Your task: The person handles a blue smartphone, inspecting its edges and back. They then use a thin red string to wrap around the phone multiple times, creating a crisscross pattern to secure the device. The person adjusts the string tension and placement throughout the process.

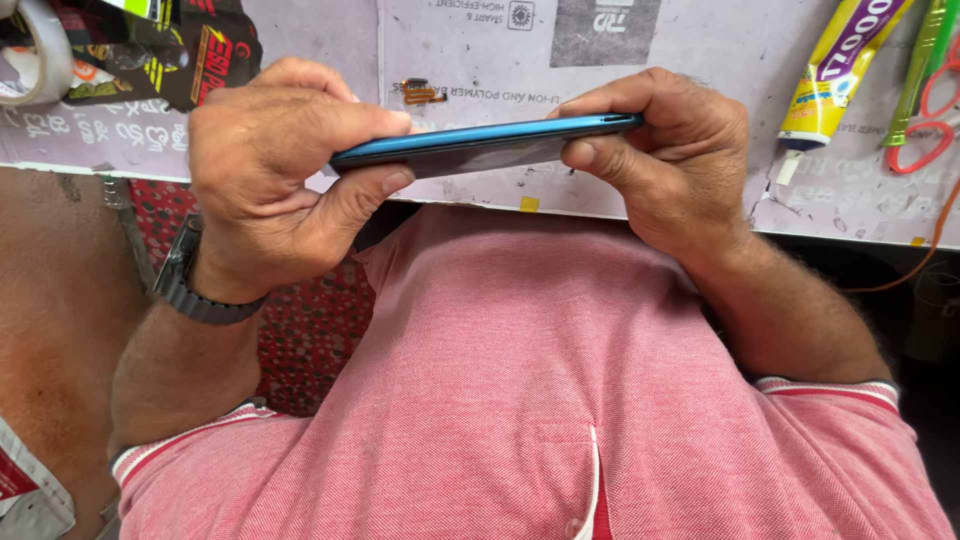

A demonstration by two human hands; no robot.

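Head view: image is flipped relative to the wearer, chest in a pink polo shirt (520,380) fills the lower half, table (700,190) edge runs across the top.

Both hands pinch a blue phone (485,143), held edge-on and nearly level, slightly tilted, in the air just over the near edge of the table and in front of the chest. The hand with the watch (195,290) on its wrist, taken here as the left hand (275,170), sits at picture left: fingers curled over the top of the phone's end, thumb pressed up from below. The right hand (665,150) clamps the other end the same way, thumb under, fingers on top. Both hands closed tight on the phone (no gap visible between skin and casing).

On the table: a small orange flex part (420,93) just behind the phone, not touching it. A yellow glue tube (835,75) lies at upper right, next to a green tool (920,70) and red loops (925,140), well apart from the hands. Tape roll (40,55) and a dark printed packet (190,55) at upper left. An orange wire (925,250) trails off the right edge.
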